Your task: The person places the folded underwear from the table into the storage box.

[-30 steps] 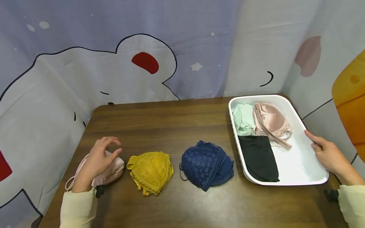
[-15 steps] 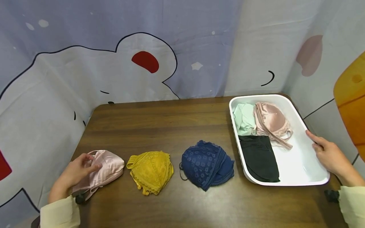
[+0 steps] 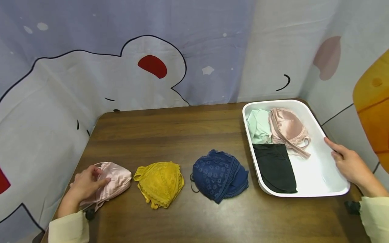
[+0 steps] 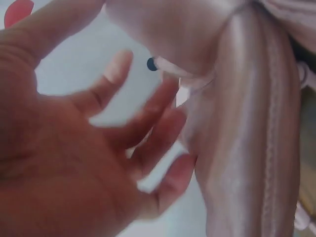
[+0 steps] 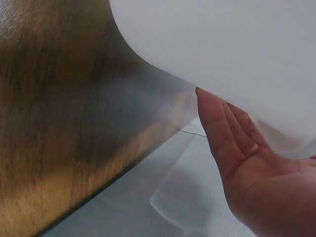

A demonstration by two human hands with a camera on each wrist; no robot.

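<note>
Partly under the left hand (image 3: 84,185), the pale pink bra (image 3: 117,179).

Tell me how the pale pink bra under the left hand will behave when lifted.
The pale pink bra will probably hold some shape, given its rounded cup, while the wrinkled cloth by the left hand may sag. Its satiny sheen suggests it could slip a little.
</note>
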